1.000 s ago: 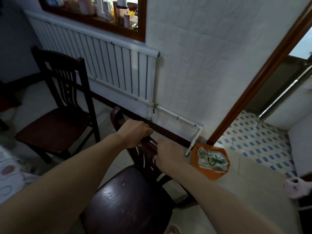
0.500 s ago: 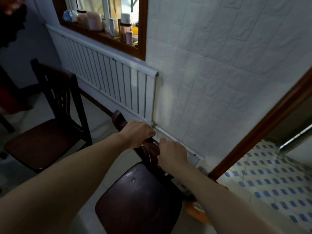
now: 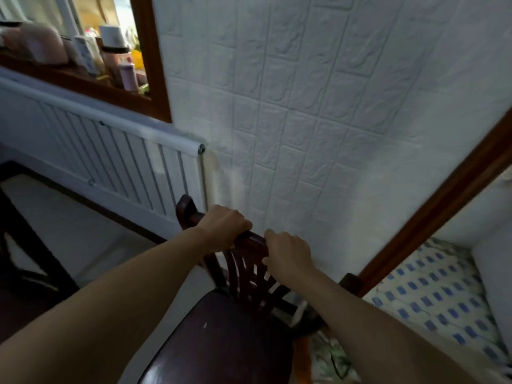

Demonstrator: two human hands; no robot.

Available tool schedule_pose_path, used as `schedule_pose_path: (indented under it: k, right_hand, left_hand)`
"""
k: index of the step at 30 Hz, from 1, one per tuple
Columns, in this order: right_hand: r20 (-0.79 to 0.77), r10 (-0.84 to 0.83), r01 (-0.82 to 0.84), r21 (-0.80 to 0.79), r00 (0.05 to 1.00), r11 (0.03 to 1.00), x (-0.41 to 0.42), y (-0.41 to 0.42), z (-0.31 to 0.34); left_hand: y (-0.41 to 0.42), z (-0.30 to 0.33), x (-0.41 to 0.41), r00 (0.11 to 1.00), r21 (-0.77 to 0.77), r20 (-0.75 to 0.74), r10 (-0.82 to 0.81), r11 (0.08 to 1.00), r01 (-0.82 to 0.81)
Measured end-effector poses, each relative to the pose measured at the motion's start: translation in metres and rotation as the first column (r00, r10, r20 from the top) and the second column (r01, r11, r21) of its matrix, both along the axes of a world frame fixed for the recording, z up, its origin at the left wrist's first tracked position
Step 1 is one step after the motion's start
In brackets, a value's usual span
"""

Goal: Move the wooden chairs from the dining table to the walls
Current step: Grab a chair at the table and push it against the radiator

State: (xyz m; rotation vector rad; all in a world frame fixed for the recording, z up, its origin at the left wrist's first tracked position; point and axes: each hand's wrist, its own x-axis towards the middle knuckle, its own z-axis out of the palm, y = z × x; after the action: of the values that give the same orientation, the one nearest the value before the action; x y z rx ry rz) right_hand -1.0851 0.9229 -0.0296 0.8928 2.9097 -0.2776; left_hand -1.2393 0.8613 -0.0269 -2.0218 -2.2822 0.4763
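A dark wooden chair stands right in front of me, its slatted back turned to the white tiled wall. My left hand grips the top rail of the chair's back near its left end. My right hand grips the same rail further right. The glossy seat lies below my forearms. A second dark wooden chair shows only partly at the left edge, in front of the radiator.
A white radiator runs along the wall under a wooden-framed window sill crowded with bottles. A brown door frame slants at the right, with blue-patterned floor tiles beyond. An orange object lies by the chair's right side.
The chair has moved closer to the white wall with both hands still on its top rail. My view has risen and swung right, so the second chair has slid to the left edge.
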Motion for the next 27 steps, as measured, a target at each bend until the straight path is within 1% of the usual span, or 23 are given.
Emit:
schedule_pose_path:
  k: [7, 11, 15, 20, 27]
  right_hand:
    - [0.062, -0.049, 0.049, 0.000, 0.997, 0.999, -0.071, 0.065, -0.007]
    - [0.106, -0.056, 0.056, -0.002, 0.993, 0.998, -0.093, 0.092, -0.011]
    - [0.114, -0.059, 0.061, -0.016, 0.992, 0.998, -0.105, 0.118, -0.016]
    - [0.075, -0.073, 0.075, -0.020, 0.994, 0.997, -0.118, 0.150, -0.027]
    - [0.074, -0.091, 0.088, 0.038, 0.993, 0.995, -0.123, 0.190, -0.042]
  left_hand:
    - [0.062, -0.008, -0.072, 0.996, -0.042, 0.070, -0.062, 0.997, 0.065]
    - [0.087, -0.016, -0.095, 0.990, -0.019, 0.121, -0.066, 0.997, 0.069]
    - [0.114, -0.025, -0.105, 0.990, -0.013, 0.124, -0.072, 0.997, 0.074]
    - [0.146, -0.030, -0.114, 0.995, 0.009, 0.096, -0.024, 1.000, 0.023]
    - [0.188, -0.046, -0.111, 0.989, 0.033, 0.110, 0.095, 0.995, -0.099]
